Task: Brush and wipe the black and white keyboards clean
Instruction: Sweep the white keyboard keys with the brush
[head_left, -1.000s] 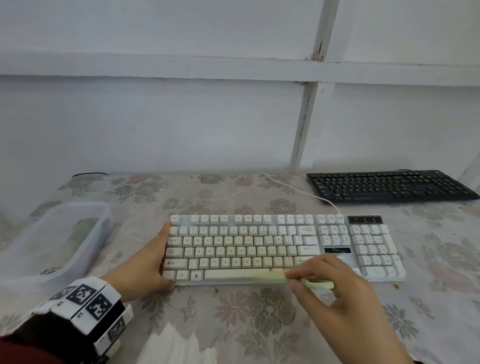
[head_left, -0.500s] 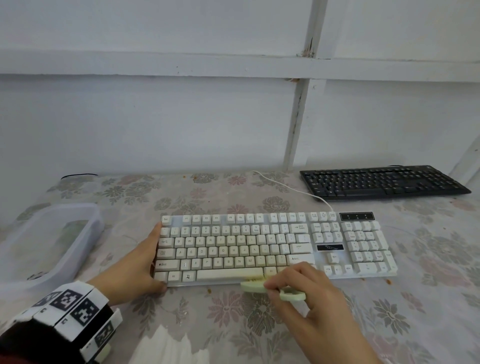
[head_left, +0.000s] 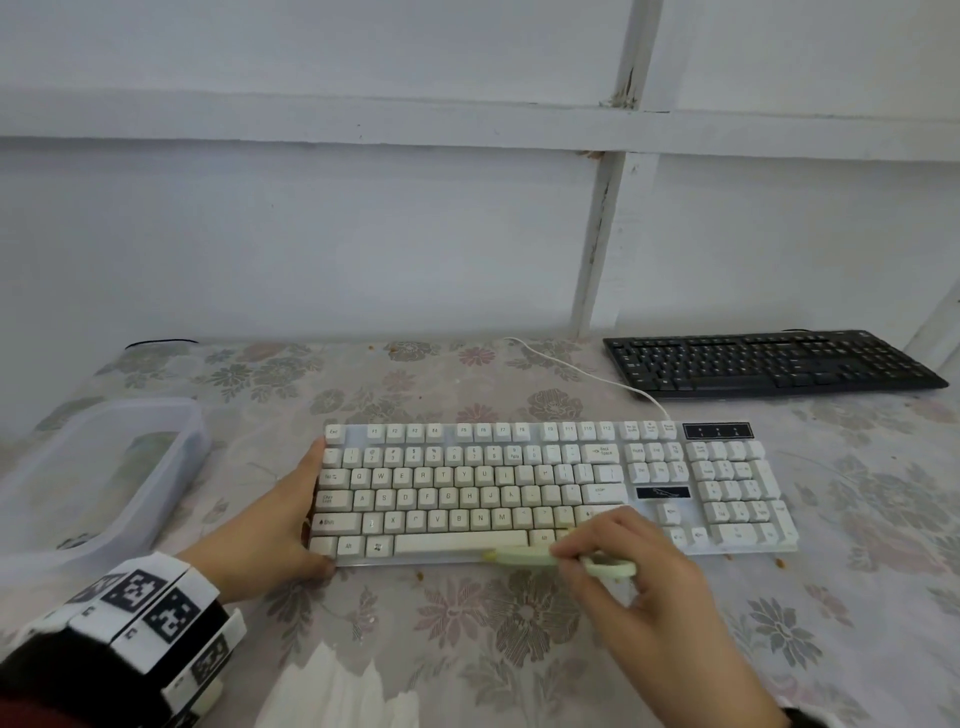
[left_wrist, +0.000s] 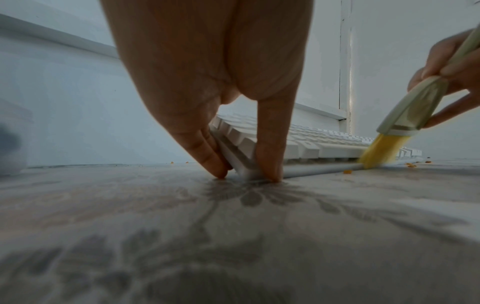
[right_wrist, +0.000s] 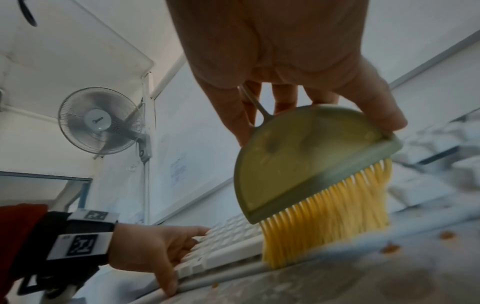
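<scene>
The white keyboard (head_left: 467, 488) lies in the middle of the flowered tablecloth. My left hand (head_left: 311, 504) holds its left end, fingers along the side edge and thumb at the front corner, as the left wrist view shows for the hand (left_wrist: 246, 172). My right hand (head_left: 571, 551) pinches a pale green brush (head_left: 519, 556) with yellow bristles (right_wrist: 324, 222). The bristles rest on the keyboard's front rim below the space bar. The black keyboard (head_left: 769, 364) sits at the back right, untouched.
A clear plastic container (head_left: 104, 467) stands at the left. White tissues (head_left: 337, 691) lie at the near edge. Orange crumbs (head_left: 418, 574) dot the cloth in front of the keyboard. A white cable (head_left: 597, 374) runs back to the wall.
The brush in my right hand has slid left along the white keyboard's front edge, under the space bar's right end. My left hand has stayed on the left end.
</scene>
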